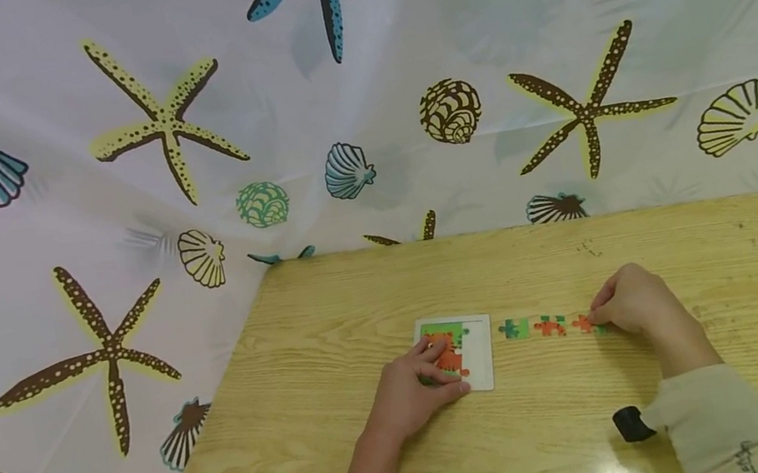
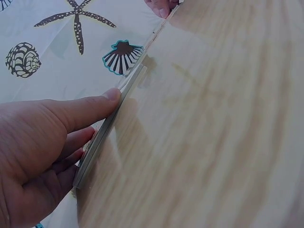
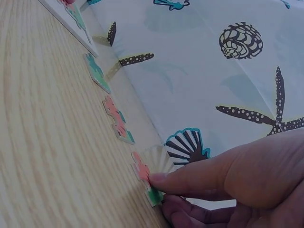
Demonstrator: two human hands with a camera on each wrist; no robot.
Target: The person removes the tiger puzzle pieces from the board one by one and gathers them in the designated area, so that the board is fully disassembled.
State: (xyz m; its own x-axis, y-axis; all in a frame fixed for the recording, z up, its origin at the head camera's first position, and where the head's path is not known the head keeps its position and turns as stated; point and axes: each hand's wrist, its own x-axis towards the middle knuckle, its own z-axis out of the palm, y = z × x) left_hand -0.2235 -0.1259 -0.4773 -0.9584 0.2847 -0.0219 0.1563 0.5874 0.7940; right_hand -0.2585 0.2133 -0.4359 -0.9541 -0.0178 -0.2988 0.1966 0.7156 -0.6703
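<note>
A white-framed jigsaw board [image 1: 478,354] lies on the table, its left part filled with an orange and green picture. My left hand [image 1: 409,390] holds it, fingers over the picture and thumb at the near edge. In the left wrist view the thumb [image 2: 95,108] lies along the board's side [image 2: 107,126]. To the right, my right hand [image 1: 634,300] pinches an orange and green puzzle piece [image 3: 141,168] at its right end; the piece is still low at the tabletop. Two loose pieces lie between board and hand: a green one [image 1: 515,328] and an orange one [image 1: 550,325].
The wooden table [image 1: 331,312] reaches to a white cloth [image 1: 382,84] printed with starfish and shells, at the back and left. The loose pieces form a row right of the board. Black straps [image 1: 633,424] sit by the sleeves.
</note>
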